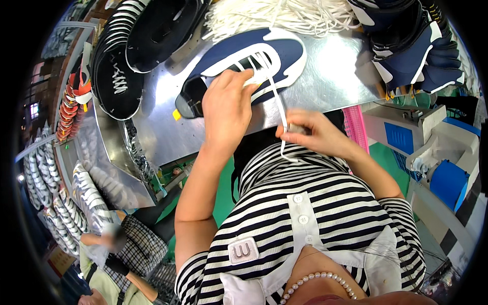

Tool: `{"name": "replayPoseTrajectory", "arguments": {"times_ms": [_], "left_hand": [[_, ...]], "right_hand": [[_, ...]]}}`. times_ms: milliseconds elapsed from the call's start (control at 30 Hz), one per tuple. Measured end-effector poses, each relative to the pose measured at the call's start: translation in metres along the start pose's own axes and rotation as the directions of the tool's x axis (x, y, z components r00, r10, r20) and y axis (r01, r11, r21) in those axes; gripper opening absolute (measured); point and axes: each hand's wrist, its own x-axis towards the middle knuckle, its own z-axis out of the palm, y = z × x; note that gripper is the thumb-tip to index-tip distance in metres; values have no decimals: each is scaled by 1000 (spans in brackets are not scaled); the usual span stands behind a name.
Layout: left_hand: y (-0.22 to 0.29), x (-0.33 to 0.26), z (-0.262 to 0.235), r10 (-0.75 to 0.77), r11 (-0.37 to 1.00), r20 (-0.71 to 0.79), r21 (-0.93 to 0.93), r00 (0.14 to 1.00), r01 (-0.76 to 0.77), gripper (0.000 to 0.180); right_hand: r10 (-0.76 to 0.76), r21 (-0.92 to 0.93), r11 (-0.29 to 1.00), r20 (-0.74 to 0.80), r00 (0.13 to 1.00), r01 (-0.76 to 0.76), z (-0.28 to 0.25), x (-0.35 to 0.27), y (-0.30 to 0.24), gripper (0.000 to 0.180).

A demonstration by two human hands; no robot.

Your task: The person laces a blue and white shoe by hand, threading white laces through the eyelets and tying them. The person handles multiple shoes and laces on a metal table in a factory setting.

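A navy and white shoe upper [229,51] lies on its side on the metal table, its toe end to the right. My left hand [227,109] is closed on it by the eyelets and the opening, fingers bent; the fingertips are partly hidden. A white shoelace [278,104] runs taut from the eyelets toward me. Near the table's front edge, my right hand [317,133] pinches that lace between thumb and fingers, slightly blurred. The lace's loose end hangs below the pinch, in front of my striped shirt.
White laces [284,15] are heaped at the back of the metal table [330,66]. Stacked navy uppers [406,56] stand at right, black ones [119,86] at left. A pink basket [356,127] and a blue-grey machine [406,137] flank the table. Another person [117,274] is at lower left.
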Motion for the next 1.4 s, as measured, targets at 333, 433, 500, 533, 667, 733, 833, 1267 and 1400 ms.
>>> {"name": "replayPoseTrajectory", "arguments": {"times_ms": [333, 433, 500, 533, 667, 733, 833, 1267, 1400], "left_hand": [[-16, 13, -1, -232, 904, 371, -259, 899, 340, 29], [-15, 12, 1, -238, 900, 386, -257, 891, 351, 37], [-16, 13, 7, -309, 891, 381, -205, 871, 406, 37], [-13, 13, 8, -325, 899, 363, -168, 874, 404, 35], [-4, 10, 18, -155, 988, 96, -5, 983, 156, 26], [-2, 9, 18, -157, 987, 83, 54, 984, 153, 27], [-2, 9, 20, -114, 991, 46, 73, 992, 110, 27], [-9, 6, 21, -9, 992, 102, -124, 995, 22, 22], [6, -4, 23, 47, 989, 86, -145, 995, -34, 19]], "right_hand": [[-494, -322, 868, -496, 713, 378, -35, 83, -7, 13], [-553, -369, 830, -440, 707, 419, -43, 92, -2, 13], [-531, -351, 844, -440, 724, 406, -44, 98, 2, 13], [-510, -324, 858, -445, 737, 399, -45, 100, 5, 16], [-502, -312, 864, -613, 611, 396, -41, 100, 8, 25], [-304, -125, 950, -583, 754, 287, -38, 79, 0, 26], [-202, -49, 978, -497, 844, 205, -29, 51, 5, 24], [-155, -103, 987, -386, 909, 125, -24, 45, 7, 15], [-154, -120, 986, -417, 896, 113, -17, 42, 4, 13]]}}
